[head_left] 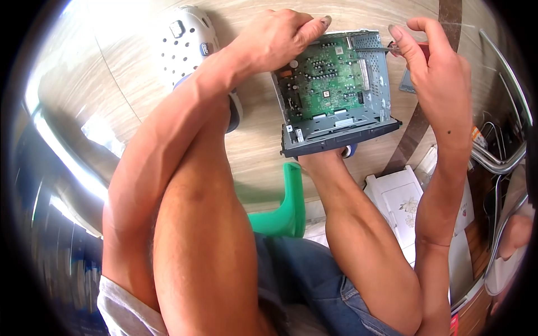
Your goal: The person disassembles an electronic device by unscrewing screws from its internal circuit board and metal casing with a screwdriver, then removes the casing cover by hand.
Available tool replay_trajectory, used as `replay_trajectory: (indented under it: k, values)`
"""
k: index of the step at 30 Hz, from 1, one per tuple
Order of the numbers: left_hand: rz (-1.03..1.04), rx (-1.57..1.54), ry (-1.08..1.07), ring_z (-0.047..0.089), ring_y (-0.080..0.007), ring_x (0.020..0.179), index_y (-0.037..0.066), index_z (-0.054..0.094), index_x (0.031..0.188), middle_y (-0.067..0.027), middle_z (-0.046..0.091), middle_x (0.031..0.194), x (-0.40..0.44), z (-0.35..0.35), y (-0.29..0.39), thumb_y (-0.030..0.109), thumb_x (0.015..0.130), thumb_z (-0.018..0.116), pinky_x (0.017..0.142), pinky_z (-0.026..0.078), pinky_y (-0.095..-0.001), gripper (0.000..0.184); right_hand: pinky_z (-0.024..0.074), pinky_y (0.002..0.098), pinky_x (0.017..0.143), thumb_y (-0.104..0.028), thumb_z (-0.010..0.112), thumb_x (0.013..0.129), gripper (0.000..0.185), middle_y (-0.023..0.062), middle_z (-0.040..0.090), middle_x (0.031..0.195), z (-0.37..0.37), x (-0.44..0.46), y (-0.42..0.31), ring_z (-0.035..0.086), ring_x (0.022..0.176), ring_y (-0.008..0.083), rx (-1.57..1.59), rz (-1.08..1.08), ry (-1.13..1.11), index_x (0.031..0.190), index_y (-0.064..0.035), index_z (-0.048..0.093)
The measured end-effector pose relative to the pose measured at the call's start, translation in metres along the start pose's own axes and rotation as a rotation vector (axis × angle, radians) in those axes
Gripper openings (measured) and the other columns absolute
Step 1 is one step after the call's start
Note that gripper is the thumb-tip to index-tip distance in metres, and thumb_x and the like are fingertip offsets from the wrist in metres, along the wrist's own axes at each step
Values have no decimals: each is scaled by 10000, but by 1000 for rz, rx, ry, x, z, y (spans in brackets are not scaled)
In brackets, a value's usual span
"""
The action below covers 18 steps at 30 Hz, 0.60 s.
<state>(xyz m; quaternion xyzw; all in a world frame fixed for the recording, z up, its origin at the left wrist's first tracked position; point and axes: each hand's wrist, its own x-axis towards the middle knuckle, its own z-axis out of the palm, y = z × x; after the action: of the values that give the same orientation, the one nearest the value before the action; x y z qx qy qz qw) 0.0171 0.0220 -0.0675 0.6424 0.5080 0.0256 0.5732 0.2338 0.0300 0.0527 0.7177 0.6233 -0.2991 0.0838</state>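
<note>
An opened car stereo (342, 120), its top off, shows a green circuit board (322, 84) inside a grey metal case. It is held up over the floor between my lower legs, with its black front towards me. My left hand (283, 39) grips the case at its far left corner, thumb along the rim. In my right hand (440, 64) is a screwdriver (374, 50) with a red handle, partly hidden by the fingers. Its shaft points left over the perforated right wall of the case. Where the tip ends is hard to make out.
A white clog (188, 50) is on the tiled floor at the upper left. A green plastic stool (291, 201) shows below me. White boxes (395, 204) and chrome tubing (496, 165) stand at right. Beside the right wrist lies a small grey piece (407, 82).
</note>
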Motion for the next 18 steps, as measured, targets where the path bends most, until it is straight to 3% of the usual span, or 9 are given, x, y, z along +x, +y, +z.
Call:
replay_trajectory:
  k: [2,5,14,18]
  values:
    - [-6,-10,-8,710,-386,828,51,721,1011,-207,699,801,-1,-1,2,565,1054,391,848,544,-479,612,552,316,817,-166,658,991,296,146,722,1142,0,3,11,726,939,202,-47,-92,-9,1262,-58,607]
    - [16,8,4,713,-375,802,46,721,1012,-201,696,785,0,0,0,559,1057,388,834,550,-472,613,552,313,821,-139,660,984,298,126,721,1095,-6,7,29,726,931,193,168,-320,-89,1266,-55,611]
    - [24,-7,36,713,-359,746,47,712,1005,-184,676,742,-1,2,0,542,1062,389,802,555,-463,594,558,307,849,-79,669,969,278,111,719,1101,-2,8,23,726,966,190,176,-231,-48,1241,-43,619]
    - [17,-16,47,713,-354,729,46,708,1005,-181,670,734,0,4,-1,537,1062,391,797,554,-464,588,581,332,700,-69,738,887,336,142,731,901,-12,12,41,742,802,233,33,-248,29,1201,-18,630]
